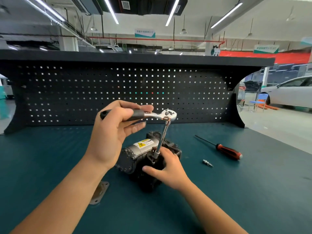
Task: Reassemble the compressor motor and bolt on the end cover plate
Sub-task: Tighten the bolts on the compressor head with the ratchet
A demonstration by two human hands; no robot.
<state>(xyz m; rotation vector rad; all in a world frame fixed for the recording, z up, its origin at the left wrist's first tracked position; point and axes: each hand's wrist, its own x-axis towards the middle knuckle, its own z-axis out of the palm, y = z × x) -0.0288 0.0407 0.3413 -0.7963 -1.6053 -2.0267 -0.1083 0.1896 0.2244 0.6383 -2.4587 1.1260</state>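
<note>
My left grip point(116, 130) holds the ratchet point(163, 115) and my right grip point(168, 169) pinches its socket point(156, 153) on the motor point(135, 155) mid counter point(50, 157), but the tool leans, so a hard pull could slip it off.
</note>
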